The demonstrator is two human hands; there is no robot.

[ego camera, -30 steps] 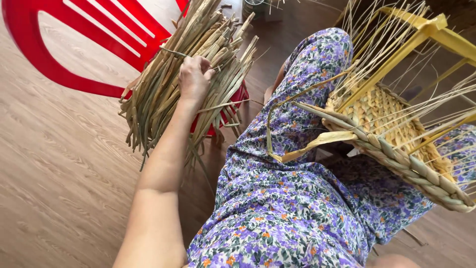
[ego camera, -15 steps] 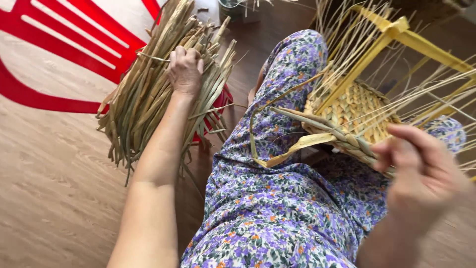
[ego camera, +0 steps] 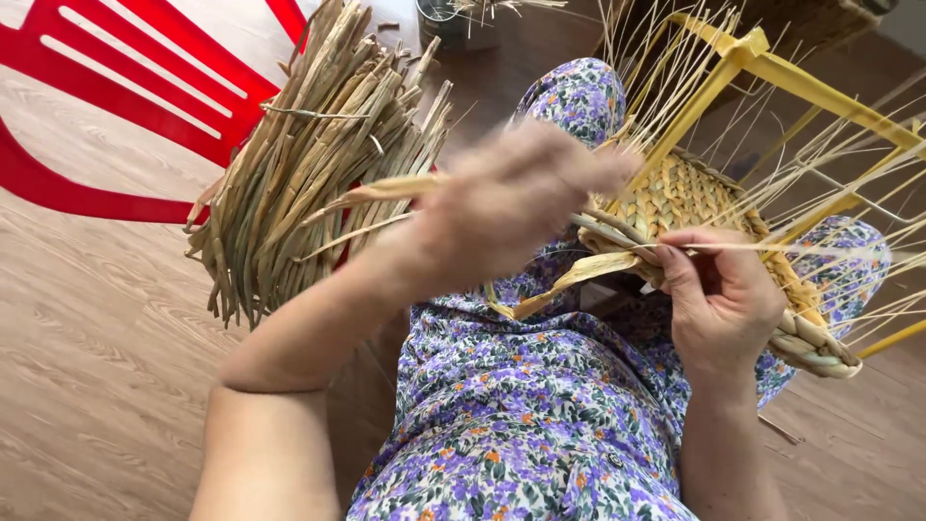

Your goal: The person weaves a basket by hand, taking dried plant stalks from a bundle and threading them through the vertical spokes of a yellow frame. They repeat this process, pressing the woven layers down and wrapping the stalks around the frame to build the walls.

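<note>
Between the knees and the chest, the left hand (ego camera: 511,198) sweeps across blurred, fingers curled around a flat dried straw-coloured reed strand (ego camera: 386,188); how tightly it grips I cannot tell through the blur, but the strand trails out of its fist. That strand runs nearly level, its long axis pointing left from the hand toward the big loose bundle of dried tan reeds (ego camera: 309,164), its tail lying over the bundle's near edge. To the right of the grip sits the half-woven straw basket on a yellow wooden frame (ego camera: 704,198), resting on the lap in the purple floral dress (ego camera: 521,405). The left hand is just beside the basket's near corner, with the basket to the right and slightly below it.

Over there the right hand (ego camera: 723,299) is nearer the weave: thumb and fingers are pinched on a thin pale strand (ego camera: 772,248) stretched level over the braided rim, palm against the basket's edge. A broad yellowish leaf strip (ego camera: 569,280) hangs from the rim between the two hands. Thin upright stakes (ego camera: 656,68) fan out of the frame, crowding the space above the weave. Behind the bundle lies a red plastic slatted chair (ego camera: 145,87) on the pale wood-look floor (ego camera: 87,367).
</note>
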